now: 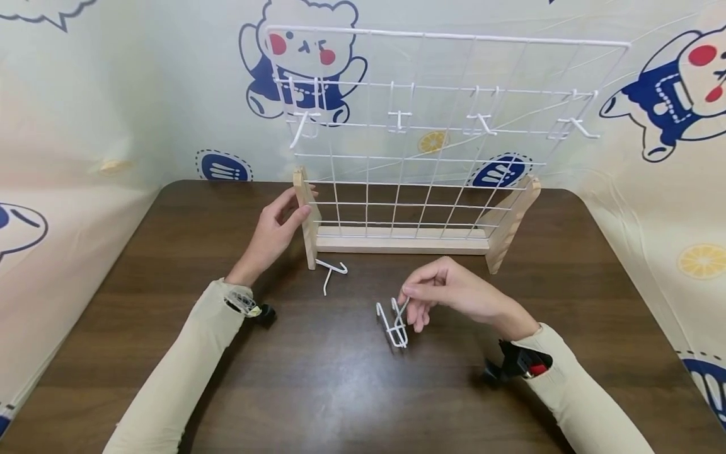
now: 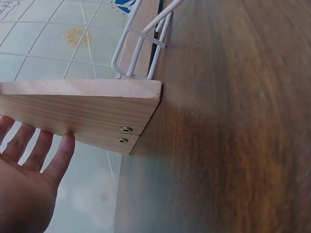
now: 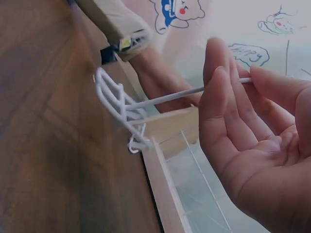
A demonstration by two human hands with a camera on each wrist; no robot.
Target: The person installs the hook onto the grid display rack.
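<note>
Here, the right hand pinches the stem of a white wire hook between thumb and fingers, its looped frame hanging low over the brown surface, in front of the rack; whether it touches the wood is unclear. The left hand holds the left wooden upright lightly, thumb on its outer face and fingers reaching round the back edge. A second hook lies on the surface just beside that upright's foot. Between the two uprights stands a white wire grid, with a wooden bar along the bottom. Four hooks hang in a row across its upper part.
</note>
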